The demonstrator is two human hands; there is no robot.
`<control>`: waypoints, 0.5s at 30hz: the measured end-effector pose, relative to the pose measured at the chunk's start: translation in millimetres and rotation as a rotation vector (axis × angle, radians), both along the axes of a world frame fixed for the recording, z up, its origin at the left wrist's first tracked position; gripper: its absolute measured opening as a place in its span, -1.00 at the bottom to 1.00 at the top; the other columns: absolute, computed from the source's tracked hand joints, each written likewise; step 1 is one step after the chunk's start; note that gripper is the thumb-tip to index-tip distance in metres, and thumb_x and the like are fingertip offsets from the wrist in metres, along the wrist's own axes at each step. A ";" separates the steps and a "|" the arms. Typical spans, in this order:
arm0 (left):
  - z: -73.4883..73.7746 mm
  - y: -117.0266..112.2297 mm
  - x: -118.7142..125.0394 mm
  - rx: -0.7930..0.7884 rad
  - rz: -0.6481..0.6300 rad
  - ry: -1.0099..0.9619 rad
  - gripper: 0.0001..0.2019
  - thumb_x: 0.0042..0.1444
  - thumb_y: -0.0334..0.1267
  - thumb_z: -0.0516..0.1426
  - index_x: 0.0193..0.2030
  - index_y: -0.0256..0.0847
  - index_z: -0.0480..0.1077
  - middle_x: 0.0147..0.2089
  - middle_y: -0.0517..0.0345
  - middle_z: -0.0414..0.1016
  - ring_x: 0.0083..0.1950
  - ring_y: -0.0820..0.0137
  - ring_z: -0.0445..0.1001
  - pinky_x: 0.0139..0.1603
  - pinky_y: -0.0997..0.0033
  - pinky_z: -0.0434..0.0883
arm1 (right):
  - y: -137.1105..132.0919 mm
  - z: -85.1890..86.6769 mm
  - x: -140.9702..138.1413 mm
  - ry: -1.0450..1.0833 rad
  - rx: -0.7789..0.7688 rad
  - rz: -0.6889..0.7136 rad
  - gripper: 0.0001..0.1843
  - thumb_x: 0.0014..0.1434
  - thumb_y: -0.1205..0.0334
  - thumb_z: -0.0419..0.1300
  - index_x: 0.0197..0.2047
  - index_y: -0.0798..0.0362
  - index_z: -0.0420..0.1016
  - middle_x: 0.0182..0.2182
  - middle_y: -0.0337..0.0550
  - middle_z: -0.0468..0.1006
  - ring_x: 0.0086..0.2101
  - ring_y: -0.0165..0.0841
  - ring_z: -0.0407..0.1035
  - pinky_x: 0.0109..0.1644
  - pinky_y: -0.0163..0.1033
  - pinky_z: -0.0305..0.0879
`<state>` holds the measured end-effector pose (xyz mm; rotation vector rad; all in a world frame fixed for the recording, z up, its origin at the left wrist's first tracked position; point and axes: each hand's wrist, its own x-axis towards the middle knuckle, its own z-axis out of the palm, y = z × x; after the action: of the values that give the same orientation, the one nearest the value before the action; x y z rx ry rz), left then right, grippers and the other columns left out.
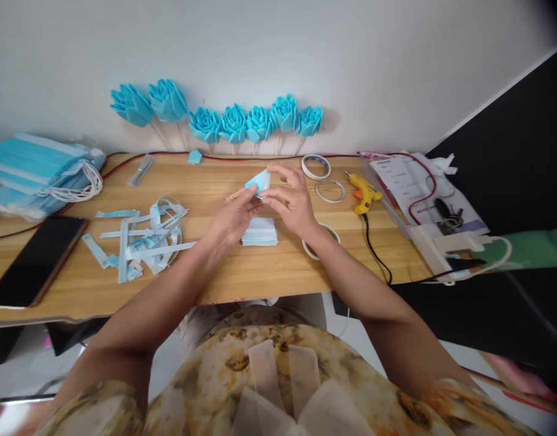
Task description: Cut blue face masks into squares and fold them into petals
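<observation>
Both hands meet over the middle of the wooden desk (260, 272). My left hand (235, 215) and my right hand (291, 200) pinch a small folded piece of light blue fabric (259, 180) between their fingertips, held just above the desk. Under the hands lies a small stack of blue cut squares (260, 231). A roll of tape (312, 248) sits partly hidden under my right wrist.
Blue fabric flowers on sticks (235, 121) lean against the wall. Cut blue strips (142, 239) lie at left, beside a phone (35, 260) and a pile of face masks (37, 172). Two tape rolls (323, 175), a yellow glue gun (364, 194) and a power strip (442, 242) are at right.
</observation>
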<state>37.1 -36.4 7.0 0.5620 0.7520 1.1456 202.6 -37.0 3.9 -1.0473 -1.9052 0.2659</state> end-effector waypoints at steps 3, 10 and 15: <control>-0.6 -1.9 0.7 0.029 -0.015 0.016 -0.84 0.03 -0.25 0.43 -0.36 -0.21 0.56 -0.30 0.16 0.62 -0.24 0.44 0.55 -0.05 0.39 0.44 | -4.4 1.8 -2.4 0.095 -0.057 -0.001 -0.91 0.28 0.17 0.29 -0.25 -0.12 0.66 0.23 -0.17 0.48 0.25 -0.13 0.30 0.33 0.12 0.25; -4.7 -3.1 1.2 0.106 -0.026 0.040 -0.79 0.04 -0.16 0.42 -0.29 -0.19 0.56 -0.26 0.17 0.64 -0.20 0.44 0.57 -0.04 0.41 0.42 | -7.2 3.2 -7.5 0.397 -0.268 0.010 -0.88 0.20 0.13 0.36 -0.32 -0.04 0.57 0.09 -0.11 0.55 0.15 -0.24 0.42 0.31 -0.05 0.30; -4.7 -3.2 1.3 0.118 -0.031 0.060 -0.80 0.05 -0.15 0.41 -0.27 -0.17 0.57 -0.27 0.18 0.65 -0.19 0.41 0.59 -0.01 0.39 0.43 | -5.4 -1.1 -11.4 0.557 -0.397 0.053 -0.82 0.14 0.07 0.36 -0.33 -0.02 0.53 -0.09 -0.17 0.60 -0.07 -0.33 0.49 0.10 -0.17 0.43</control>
<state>38.4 -39.6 2.3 0.7070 0.7279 1.1534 191.2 -42.4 2.8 -1.0388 -1.3998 0.8972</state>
